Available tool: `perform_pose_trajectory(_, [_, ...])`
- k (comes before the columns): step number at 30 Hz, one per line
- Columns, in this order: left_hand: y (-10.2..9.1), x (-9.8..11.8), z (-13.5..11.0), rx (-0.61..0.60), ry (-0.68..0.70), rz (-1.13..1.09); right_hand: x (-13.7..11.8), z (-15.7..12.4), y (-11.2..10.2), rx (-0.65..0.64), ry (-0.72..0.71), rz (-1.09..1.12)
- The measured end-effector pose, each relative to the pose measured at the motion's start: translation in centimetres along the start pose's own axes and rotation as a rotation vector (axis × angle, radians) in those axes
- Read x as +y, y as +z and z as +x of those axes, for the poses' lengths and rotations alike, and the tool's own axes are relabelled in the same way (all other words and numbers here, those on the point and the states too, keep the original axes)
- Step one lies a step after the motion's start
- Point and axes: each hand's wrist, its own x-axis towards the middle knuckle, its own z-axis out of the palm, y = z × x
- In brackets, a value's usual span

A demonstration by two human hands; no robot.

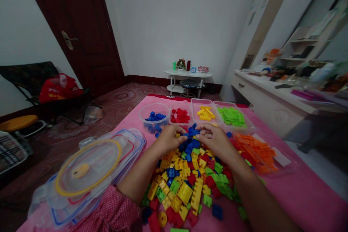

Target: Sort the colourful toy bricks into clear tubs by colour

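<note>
My left hand (172,138) and my right hand (214,139) meet over the far end of a mixed heap of toy bricks (185,192). Between their fingertips are blue toy bricks (193,130), held in a pinch from both sides. More blue bricks lie right below, so where the held ones end is hard to make out. Yellow, red, green and blue pieces make up the heap. Just beyond my hands stand a round tub of blue bricks (139,116), a box of red bricks (179,116), a box of yellow bricks (194,106) and a box of green bricks (248,125).
A clear box with orange bricks (257,154) sits right of my right forearm. Stacked clear lids (95,165) lie on the left of the pink cloth (304,195). Further off are a white desk (268,96), a small white table (176,73) and a folding chair (29,76).
</note>
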Motion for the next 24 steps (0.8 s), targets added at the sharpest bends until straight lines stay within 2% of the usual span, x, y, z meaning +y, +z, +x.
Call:
perform_pose_trajectory(5, [-0.3,1.6,-0.1,-0.014,-0.343,-0.7,-1.1,-0.2,0.3,0.125,-0.042,0.092])
perform_pose_trajectory(8, [-0.1,2.1,-0.2,-0.108,-0.464,-1.04,-1.9,-0.5,1.2,0.126,-0.096,0.111])
perform_pose_trajectory(11, [0.0,2.0,-0.2,-0.206,-0.532,-1.213,-2.6,-0.9,2.0,0.107,-0.153,0.103])
perform_pose_trajectory(13, [0.1,1.6,-0.2,-0.174,-0.54,-1.223,-2.5,-0.9,2.1,0.14,-0.171,0.046])
perform_pose_trajectory(16, [0.0,1.0,0.0,-0.012,-0.509,-1.046,-1.5,-0.9,1.6,0.165,-0.177,-0.238])
perform_pose_trajectory(19, [-0.4,0.4,0.0,0.135,-0.378,-0.563,-0.3,-1.0,1.3,0.058,-0.148,-0.603])
perform_pose_trajectory(21, [-0.8,0.2,-0.1,0.135,-0.264,-0.157,0.0,-1.2,1.3,-0.017,-0.118,-0.751])
perform_pose_trajectory(24, [-1.2,0.3,-0.6,0.004,-0.21,0.279,-0.2,-1.6,1.5,-0.079,-0.09,-0.847])
